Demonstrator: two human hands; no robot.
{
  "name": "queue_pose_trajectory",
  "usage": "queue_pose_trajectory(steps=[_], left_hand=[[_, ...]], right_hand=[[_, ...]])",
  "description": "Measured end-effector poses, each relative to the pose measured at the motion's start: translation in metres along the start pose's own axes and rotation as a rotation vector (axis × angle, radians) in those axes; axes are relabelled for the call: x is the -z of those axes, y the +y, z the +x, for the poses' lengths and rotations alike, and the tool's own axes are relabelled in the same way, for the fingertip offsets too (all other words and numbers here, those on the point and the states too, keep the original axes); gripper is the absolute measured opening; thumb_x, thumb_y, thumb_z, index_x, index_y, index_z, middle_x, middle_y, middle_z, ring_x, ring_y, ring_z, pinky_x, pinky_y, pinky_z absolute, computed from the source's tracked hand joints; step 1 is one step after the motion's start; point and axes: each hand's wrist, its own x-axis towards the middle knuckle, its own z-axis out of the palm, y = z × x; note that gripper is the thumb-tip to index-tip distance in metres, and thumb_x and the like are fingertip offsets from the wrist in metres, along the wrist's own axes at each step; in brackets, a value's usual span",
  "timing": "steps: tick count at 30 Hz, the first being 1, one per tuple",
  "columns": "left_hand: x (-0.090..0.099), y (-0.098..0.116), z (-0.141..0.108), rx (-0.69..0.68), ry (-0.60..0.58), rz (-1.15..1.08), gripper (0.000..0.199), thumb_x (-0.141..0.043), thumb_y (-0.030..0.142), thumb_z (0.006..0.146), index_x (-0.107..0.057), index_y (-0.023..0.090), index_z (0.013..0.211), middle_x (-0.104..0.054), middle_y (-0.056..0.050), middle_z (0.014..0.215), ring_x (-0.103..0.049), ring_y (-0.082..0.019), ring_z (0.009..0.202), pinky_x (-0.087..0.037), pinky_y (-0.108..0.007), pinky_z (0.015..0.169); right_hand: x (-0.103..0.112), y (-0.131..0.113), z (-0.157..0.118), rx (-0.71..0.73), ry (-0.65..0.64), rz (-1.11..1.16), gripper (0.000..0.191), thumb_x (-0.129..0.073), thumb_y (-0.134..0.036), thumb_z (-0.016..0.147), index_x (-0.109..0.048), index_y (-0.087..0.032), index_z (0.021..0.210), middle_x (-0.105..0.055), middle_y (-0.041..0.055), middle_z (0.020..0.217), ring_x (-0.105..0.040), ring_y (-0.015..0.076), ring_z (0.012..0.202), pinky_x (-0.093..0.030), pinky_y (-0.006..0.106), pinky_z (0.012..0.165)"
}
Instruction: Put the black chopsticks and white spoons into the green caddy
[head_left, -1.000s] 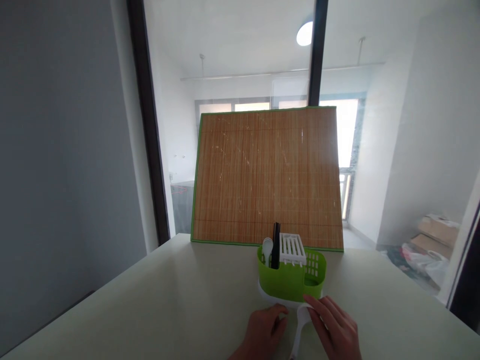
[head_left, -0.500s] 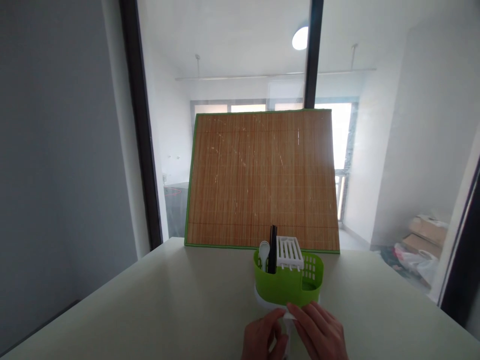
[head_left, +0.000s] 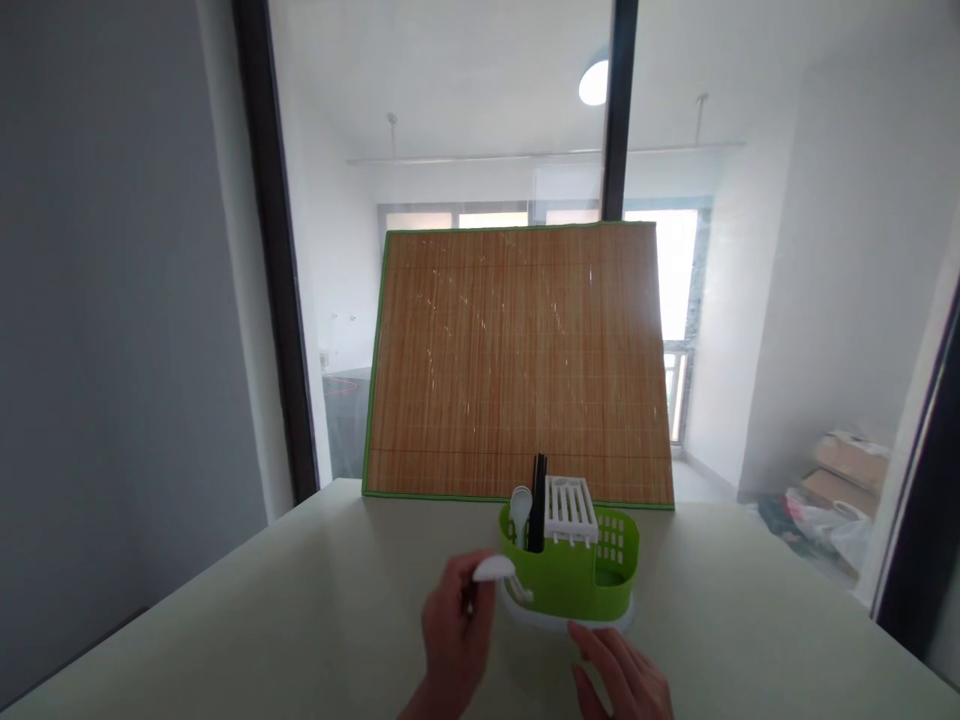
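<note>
My left hand [head_left: 459, 610] pinches a white spoon [head_left: 493, 569] by its bowl, left of the green cutlery holder's front. The spoon's handle points right and slightly down, in front of the holder wall. My right hand [head_left: 619, 672] rests low in front of the holder, thumb and fingers apart, with nothing in it. The green cutlery holder [head_left: 566, 585] stands on a white base [head_left: 551, 622]. White spoons [head_left: 520, 508] and black chopsticks [head_left: 538, 505] stand upright in its left part. A white slatted rack [head_left: 571, 508] sits over its middle.
A bamboo mat [head_left: 517, 370] with green edging leans upright behind the holder at the far edge of the pale table [head_left: 300, 620]. Behind it are glass panes with a dark frame [head_left: 274, 250]. Cardboard boxes [head_left: 851, 470] lie beyond, at the right.
My left hand has moved left and up with the spoon, away from my right hand. My right hand has let go of the spoon and dropped slightly lower.
</note>
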Motion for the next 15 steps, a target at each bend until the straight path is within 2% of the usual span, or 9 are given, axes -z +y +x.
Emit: queue_pose_trajectory(steps=[4, 7, 10, 13, 15], left_hand=[[0.002, 0.008, 0.063, -0.061, 0.117, 0.033, 0.012, -0.053, 0.028, 0.087, -0.059, 0.019, 0.092, -0.061, 0.001, 0.076, -0.051, -0.008, 0.059, -0.04, -0.017, 0.055], [-0.012, 0.004, 0.091, -0.058, 0.097, 0.05, 0.015, -0.052, 0.031, 0.088, -0.059, 0.019, 0.09, -0.058, 0.002, 0.073, -0.048, -0.008, 0.059, -0.038, -0.018, 0.056], [-0.033, -0.013, 0.097, -0.019, -0.037, 0.083, 0.021, -0.048, 0.037, 0.089, -0.058, 0.018, 0.086, -0.058, 0.002, 0.071, -0.05, -0.01, 0.06, -0.038, -0.02, 0.057], [-0.051, -0.037, 0.092, 0.051, -0.196, 0.152, 0.028, -0.041, 0.041, 0.091, -0.056, 0.018, 0.085, -0.059, 0.001, 0.072, -0.053, -0.011, 0.064, -0.039, -0.021, 0.06], [-0.058, -0.051, 0.087, 0.073, -0.261, 0.187, 0.03, -0.039, 0.041, 0.091, -0.056, 0.018, 0.084, -0.061, 0.001, 0.073, -0.055, -0.012, 0.066, -0.04, -0.022, 0.061]], right_hand=[[-0.002, -0.002, -0.001, 0.016, -0.044, 0.029, 0.03, -0.048, -0.01, 0.082, -0.053, -0.012, 0.112, -0.066, 0.0073, 0.072, -0.064, 0.0151, 0.061, -0.052, 0.023, 0.052], [-0.003, -0.004, 0.001, 0.037, -0.056, 0.029, 0.025, -0.049, -0.009, 0.081, -0.056, -0.015, 0.104, -0.064, 0.0053, 0.068, -0.063, 0.0151, 0.058, -0.051, 0.023, 0.05], [-0.004, -0.003, 0.002, 0.032, -0.044, 0.023, 0.021, -0.049, -0.008, 0.081, -0.058, -0.017, 0.098, -0.063, 0.004, 0.065, -0.062, 0.0146, 0.056, -0.05, 0.022, 0.05], [-0.006, 0.0, -0.001, 0.019, -0.05, 0.023, 0.019, -0.049, -0.009, 0.082, -0.059, -0.018, 0.096, -0.061, 0.0026, 0.064, -0.06, 0.0133, 0.054, -0.048, 0.021, 0.049], [-0.007, 0.002, -0.003, 0.009, -0.06, 0.026, 0.018, -0.049, -0.009, 0.083, -0.059, -0.018, 0.095, -0.061, 0.0022, 0.064, -0.06, 0.013, 0.053, -0.047, 0.021, 0.049]])
